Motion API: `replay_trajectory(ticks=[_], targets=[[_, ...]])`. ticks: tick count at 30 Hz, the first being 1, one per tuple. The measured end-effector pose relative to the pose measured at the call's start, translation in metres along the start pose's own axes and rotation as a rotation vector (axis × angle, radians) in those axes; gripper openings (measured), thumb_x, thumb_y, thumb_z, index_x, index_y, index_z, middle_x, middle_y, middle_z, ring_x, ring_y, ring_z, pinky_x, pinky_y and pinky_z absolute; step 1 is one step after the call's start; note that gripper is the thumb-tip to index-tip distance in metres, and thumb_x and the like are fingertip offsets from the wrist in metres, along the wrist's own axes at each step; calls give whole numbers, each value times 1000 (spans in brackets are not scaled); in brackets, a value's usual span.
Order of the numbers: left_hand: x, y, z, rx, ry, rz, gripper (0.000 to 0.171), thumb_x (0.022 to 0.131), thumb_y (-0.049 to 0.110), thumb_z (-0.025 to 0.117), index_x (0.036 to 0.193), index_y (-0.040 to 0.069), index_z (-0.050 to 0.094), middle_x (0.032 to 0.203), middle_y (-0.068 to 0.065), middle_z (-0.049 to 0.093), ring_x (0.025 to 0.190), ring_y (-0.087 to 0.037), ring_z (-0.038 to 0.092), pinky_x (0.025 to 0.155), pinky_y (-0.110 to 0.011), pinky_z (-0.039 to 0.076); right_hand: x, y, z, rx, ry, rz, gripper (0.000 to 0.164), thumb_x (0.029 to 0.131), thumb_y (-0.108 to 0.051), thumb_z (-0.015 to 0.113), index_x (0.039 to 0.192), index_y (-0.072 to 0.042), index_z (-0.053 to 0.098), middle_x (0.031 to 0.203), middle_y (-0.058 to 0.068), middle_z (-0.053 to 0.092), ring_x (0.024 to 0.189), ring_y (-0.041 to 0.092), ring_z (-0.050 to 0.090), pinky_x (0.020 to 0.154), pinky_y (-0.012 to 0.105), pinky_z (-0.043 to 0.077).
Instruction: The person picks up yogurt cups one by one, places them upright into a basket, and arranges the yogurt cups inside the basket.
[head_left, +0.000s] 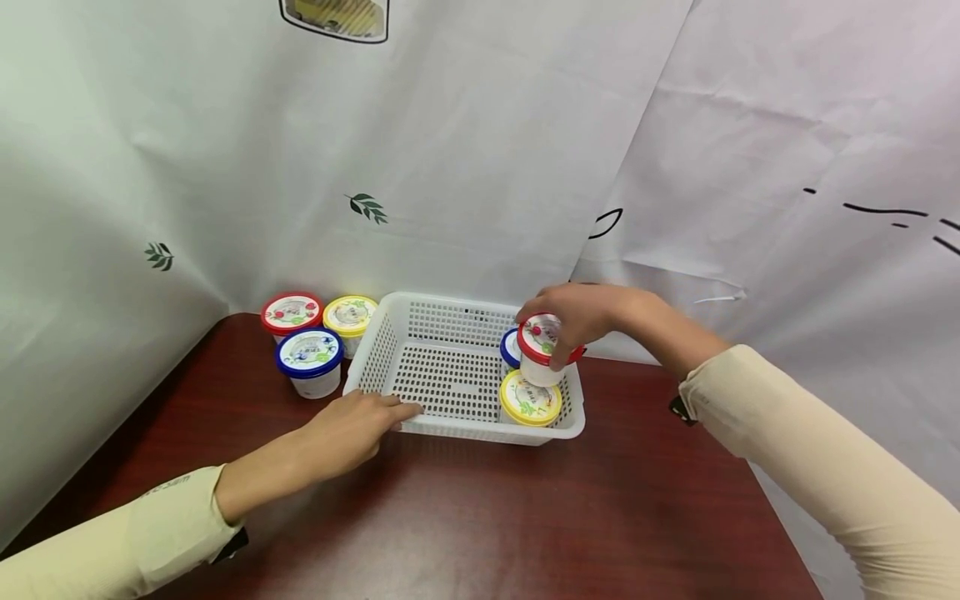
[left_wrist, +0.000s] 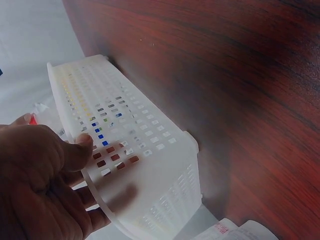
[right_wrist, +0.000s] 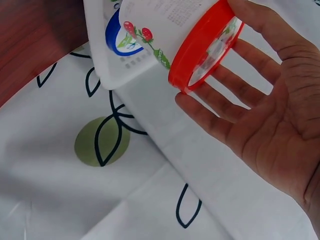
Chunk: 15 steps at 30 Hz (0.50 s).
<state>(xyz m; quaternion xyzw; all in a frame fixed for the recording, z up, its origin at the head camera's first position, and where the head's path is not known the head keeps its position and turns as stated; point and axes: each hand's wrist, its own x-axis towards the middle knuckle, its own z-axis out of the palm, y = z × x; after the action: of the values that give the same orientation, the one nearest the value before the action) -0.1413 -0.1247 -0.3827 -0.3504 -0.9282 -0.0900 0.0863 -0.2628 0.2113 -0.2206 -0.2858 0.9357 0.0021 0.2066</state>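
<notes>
My right hand (head_left: 573,315) grips a red-lidded tub (head_left: 542,371) by the rim of its lid, above the right end of a white plastic basket (head_left: 480,429). In the right wrist view the tub (right_wrist: 172,30) is tilted, with strawberries printed on its side. Under it in the basket are a yellow-lidded tub (head_left: 530,400) and a blue-lidded tub (head_left: 510,350), partly hidden. My left hand (head_left: 352,429) holds the basket's front left rim. The left wrist view has the thumb outside the basket wall (left_wrist: 135,130) and the fingers behind it.
Left of the basket stand three more tubs, with a red lid (head_left: 292,312), a yellow lid (head_left: 350,314) and a blue lid (head_left: 309,350). A white printed sheet (head_left: 465,167) hangs behind the dark red wooden table (head_left: 480,517).
</notes>
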Motion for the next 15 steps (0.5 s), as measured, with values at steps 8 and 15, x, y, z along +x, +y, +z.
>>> replay_trajectory(ticks=[8,15], targets=[[-1,0,-1,14,5,6,50,92,-11,69,135,13,80,118,-7,84,101,-30,80,87,-50,63,3,-12,0,-6,12,-63,84,84,-29,97,161,-30,62,158,10,60,135,33,61,99,44,66],[-1,1,-1,18,1,3,49,92,-10,70,135,13,80,119,-7,85,101,-30,80,87,-50,63,6,-22,1,-31,18,-99,85,87,-32,96,164,-31,59,164,10,57,140,32,59,108,48,61]])
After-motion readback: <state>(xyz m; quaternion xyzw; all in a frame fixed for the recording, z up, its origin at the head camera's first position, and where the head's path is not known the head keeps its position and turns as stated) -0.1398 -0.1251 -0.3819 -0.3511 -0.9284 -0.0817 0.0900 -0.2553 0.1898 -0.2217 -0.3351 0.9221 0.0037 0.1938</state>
